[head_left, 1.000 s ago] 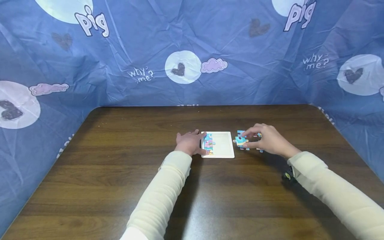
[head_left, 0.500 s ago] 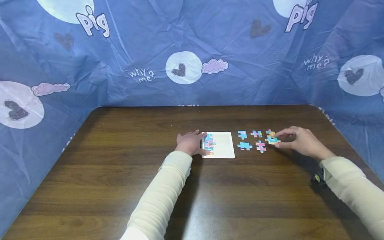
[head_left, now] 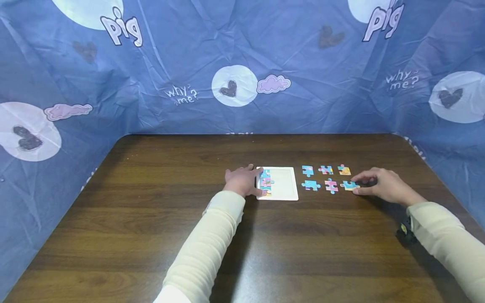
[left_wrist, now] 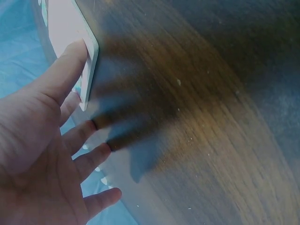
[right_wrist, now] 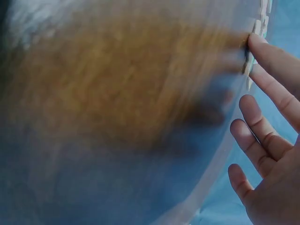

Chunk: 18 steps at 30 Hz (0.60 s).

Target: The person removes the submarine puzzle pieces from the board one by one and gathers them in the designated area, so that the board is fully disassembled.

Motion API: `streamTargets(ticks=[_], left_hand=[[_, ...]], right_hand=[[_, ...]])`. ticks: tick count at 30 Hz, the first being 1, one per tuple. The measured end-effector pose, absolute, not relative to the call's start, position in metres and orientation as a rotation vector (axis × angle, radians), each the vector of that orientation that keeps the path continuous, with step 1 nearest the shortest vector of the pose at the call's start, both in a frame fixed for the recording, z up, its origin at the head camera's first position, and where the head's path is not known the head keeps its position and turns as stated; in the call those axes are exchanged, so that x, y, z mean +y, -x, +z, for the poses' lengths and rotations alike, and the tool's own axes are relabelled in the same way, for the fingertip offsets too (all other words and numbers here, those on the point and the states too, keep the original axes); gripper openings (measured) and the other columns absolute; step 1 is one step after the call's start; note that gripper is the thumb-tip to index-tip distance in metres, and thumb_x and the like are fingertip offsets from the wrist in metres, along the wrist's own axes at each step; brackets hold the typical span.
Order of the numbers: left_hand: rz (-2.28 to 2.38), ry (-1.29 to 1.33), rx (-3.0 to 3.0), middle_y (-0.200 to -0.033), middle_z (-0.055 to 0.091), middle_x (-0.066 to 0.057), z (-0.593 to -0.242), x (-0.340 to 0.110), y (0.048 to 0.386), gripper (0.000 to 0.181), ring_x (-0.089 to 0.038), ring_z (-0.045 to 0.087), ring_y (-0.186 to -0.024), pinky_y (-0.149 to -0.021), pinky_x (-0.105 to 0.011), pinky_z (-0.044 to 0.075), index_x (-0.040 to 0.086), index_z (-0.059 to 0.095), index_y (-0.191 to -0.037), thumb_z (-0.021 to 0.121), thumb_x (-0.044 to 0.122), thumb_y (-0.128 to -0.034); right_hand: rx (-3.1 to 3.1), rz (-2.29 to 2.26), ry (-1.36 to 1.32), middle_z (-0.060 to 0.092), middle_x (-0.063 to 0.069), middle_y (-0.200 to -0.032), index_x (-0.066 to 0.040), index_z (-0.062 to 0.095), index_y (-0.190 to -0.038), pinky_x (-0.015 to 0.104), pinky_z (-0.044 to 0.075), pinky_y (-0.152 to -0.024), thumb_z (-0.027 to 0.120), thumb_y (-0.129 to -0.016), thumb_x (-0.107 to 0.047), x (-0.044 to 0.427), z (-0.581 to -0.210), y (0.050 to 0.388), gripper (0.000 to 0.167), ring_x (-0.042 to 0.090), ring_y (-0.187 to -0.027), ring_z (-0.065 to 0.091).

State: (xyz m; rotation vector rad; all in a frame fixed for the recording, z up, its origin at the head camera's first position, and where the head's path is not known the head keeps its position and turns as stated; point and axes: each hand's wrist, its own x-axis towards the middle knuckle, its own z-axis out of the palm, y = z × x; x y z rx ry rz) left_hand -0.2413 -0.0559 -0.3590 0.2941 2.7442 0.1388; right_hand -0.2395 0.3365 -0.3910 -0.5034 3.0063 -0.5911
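Note:
In the head view a shallow white puzzle tray (head_left: 285, 185) lies on the table, a column of joined pieces (head_left: 267, 182) along its left side. My left hand (head_left: 240, 182) rests at that side with its fingers spread. The left wrist view shows its thumb lying on top of the tray's edge (left_wrist: 69, 29). At the right, my right hand (head_left: 386, 185) pinches a blue and yellow puzzle piece (head_left: 348, 185) between thumb and forefinger, flat against the table. The other fingers of that hand stand apart from the piece.
Between tray and right hand lie loose pieces in two rows: a blue one (head_left: 307, 170), a pink-blue one (head_left: 325, 169), an orange one (head_left: 344, 170), another blue one (head_left: 311, 185) and a pink one (head_left: 331, 185). A blue printed cloth (head_left: 242, 113) hangs behind the table (head_left: 182, 168).
My right hand has carried the blue and yellow piece rightward from beside the tray, then toward me, below the orange piece. The left hand has stayed on the tray.

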Motion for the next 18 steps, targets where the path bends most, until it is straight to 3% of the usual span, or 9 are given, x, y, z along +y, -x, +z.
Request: streamTargets(ticks=[9, 13, 18], left_hand=[[0.119, -0.273, 2.745, -0.167, 0.027, 0.001, -0.365, -0.054, 0.248, 0.080, -0.023, 0.030, -0.151, -0.122, -0.055, 0.020, 0.031, 0.032, -0.161, 0.072, 0.047, -0.0935], [0.092, -0.283, 2.766, -0.166, 0.030, 0.001, -0.374, -0.054, 0.255, 0.082, -0.024, 0.034, -0.149, -0.120, -0.057, 0.024, 0.032, 0.033, -0.161, 0.073, 0.050, -0.0913], [0.121, -0.283, 2.760, -0.167, 0.027, 0.002, -0.364, -0.054, 0.246, 0.082, -0.023, 0.031, -0.150, -0.121, -0.056, 0.021, 0.031, 0.032, -0.161, 0.073, 0.048, -0.0924]], right_hand=[[3.018, -0.714, 0.429, 0.070, 0.012, -0.105, -0.007, 0.075, -0.115, 0.044, 0.047, -0.083, 0.083, -0.085, -0.033, 0.329, -0.383, 0.240, 0.040, 0.031, -0.099, 0.064], [3.021, -0.793, 0.475, 0.071, 0.011, -0.103, -0.006, 0.075, -0.115, 0.039, 0.048, -0.081, 0.083, -0.086, -0.029, 0.315, -0.379, 0.239, 0.038, 0.026, -0.097, 0.065], [2.946, -0.915, 0.527, 0.071, 0.010, -0.106, -0.007, 0.075, -0.117, 0.029, 0.052, -0.077, 0.083, -0.087, -0.027, 0.289, -0.374, 0.238, 0.037, 0.019, -0.094, 0.066]])
